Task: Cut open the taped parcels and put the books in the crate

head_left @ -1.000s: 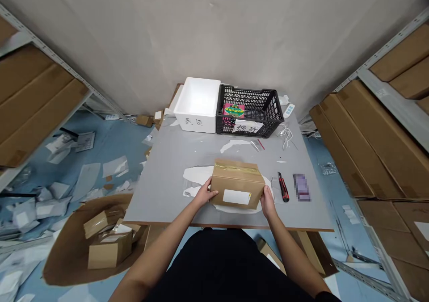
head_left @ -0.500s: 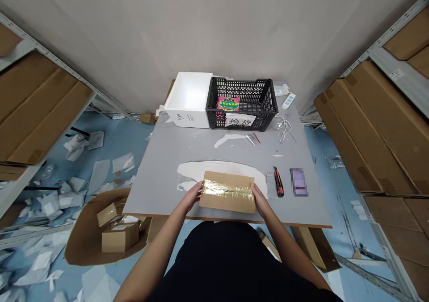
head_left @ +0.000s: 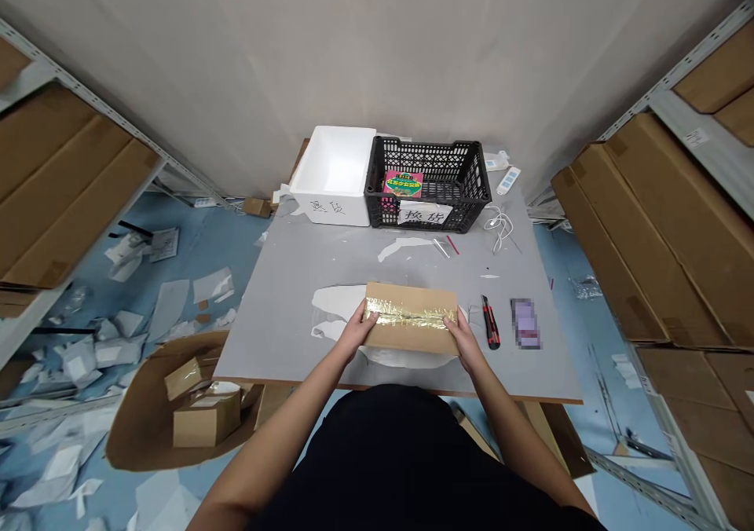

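A flat cardboard box point(head_left: 411, 340) with shiny yellowish tape along its middle is held between my two hands, over the front part of the grey table point(head_left: 283, 319). My left hand point(head_left: 356, 329) grips its left end, thumb on top. At the right end, my right hand point(head_left: 463, 337) closes on the box the same way. Beneath it lies a white sheet-like patch point(head_left: 335, 299), partly hidden by the box. A red and black utility knife point(head_left: 490, 323) rests to the right of my right hand, beside a blurred-out purple item point(head_left: 525, 324).
At the back stand a white foam box point(head_left: 333, 173) and a black plastic crate point(head_left: 427, 193) holding a colourful box point(head_left: 404, 184). A white cable point(head_left: 499, 226) lies right of the crate. A large carton point(head_left: 135, 429) with smaller boxes sits on the floor at left; shelves with cartons flank both sides.
Both hands have moved the taped box a little away from me and to the right. More of the white patch now shows at its near side.
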Tool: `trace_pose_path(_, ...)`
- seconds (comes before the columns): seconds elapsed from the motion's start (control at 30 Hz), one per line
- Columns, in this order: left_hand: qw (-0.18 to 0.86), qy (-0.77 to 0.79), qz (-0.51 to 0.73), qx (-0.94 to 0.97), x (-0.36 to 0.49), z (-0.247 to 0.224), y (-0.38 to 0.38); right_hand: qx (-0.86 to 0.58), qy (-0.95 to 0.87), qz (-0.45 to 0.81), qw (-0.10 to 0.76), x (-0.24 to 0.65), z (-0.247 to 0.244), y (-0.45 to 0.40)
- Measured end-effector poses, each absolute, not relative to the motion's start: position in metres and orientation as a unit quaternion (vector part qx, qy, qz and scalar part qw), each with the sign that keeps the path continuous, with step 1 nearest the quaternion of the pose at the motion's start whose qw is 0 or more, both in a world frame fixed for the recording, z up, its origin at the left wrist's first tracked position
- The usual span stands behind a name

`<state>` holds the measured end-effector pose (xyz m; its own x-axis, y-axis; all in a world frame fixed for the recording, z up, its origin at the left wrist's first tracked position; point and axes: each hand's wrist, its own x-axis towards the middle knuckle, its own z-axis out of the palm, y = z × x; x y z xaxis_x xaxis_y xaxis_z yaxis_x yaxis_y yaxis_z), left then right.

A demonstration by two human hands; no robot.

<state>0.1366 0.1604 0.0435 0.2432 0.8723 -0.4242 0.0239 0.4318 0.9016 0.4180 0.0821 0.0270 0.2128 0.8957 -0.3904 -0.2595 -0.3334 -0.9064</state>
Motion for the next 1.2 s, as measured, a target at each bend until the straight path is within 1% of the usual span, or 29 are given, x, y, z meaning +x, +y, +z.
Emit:
trace_pose_path(0.1, 0.667, 0.493, 0.343, 0.441, 0.137, 0.041, 0.17, -0.582, -0.291, 0.547, 0.527, 0.419, 0.026, 0.092)
trace_pose_path(0.23, 0.669, 0.479, 0.354, 0.444, 0.135, 0.026, 0.177, -0.572, -0.295, 0.545, 0.538, 0.419, 0.018, 0.105)
trace_pose_path(0.43, 0.665, 0.506, 0.338, 0.433, 0.127, 0.005, 0.167, -0.552, -0.292, 0.594, 0.507, 0.425, 0.016, 0.101)
trace_pose_path(0.67, 0.66, 0.508, 0.267, 0.485, 0.102, 0.01, 0.132, -0.558, -0.301, 0.617, 0.465, 0.427, 0.007, 0.054)
trace_pose_path(0.77, 0.722, 0.479, 0.237, 0.44, 0.083, 0.018, 0.121, -0.521, -0.286, 0.656, 0.465, 0.428, 0.01, 0.029)
trace_pose_path(0.83, 0.779, 0.449, 0.226, 0.374, 0.073, 0.023, 0.122, -0.499, -0.238, 0.691, 0.467, 0.432, 0.015, 0.021)
trace_pose_path(0.9, 0.809, 0.457, 0.21, 0.304, 0.071, 0.028, 0.131, -0.501, -0.169, 0.721, 0.448, 0.436, 0.018, 0.024)
trace_pose_path(1.0, 0.782, 0.53, 0.144, 0.295, 0.086, 0.032, 0.151, -0.545, -0.124, 0.736, 0.383, 0.435, 0.021, 0.044)
trace_pose_path(1.07, 0.753, 0.558, 0.107, 0.332, 0.101, 0.035, 0.163, -0.578, -0.15, 0.713, 0.368, 0.429, 0.023, 0.06)
trace_pose_path(1.13, 0.735, 0.557, 0.123, 0.367, 0.112, 0.036, 0.172, -0.586, -0.199, 0.68, 0.393, 0.424, 0.026, 0.071)
trace_pose_path(1.2, 0.72, 0.536, 0.178, 0.403, 0.115, 0.036, 0.176, -0.57, -0.246, 0.652, 0.434, 0.421, 0.028, 0.077)
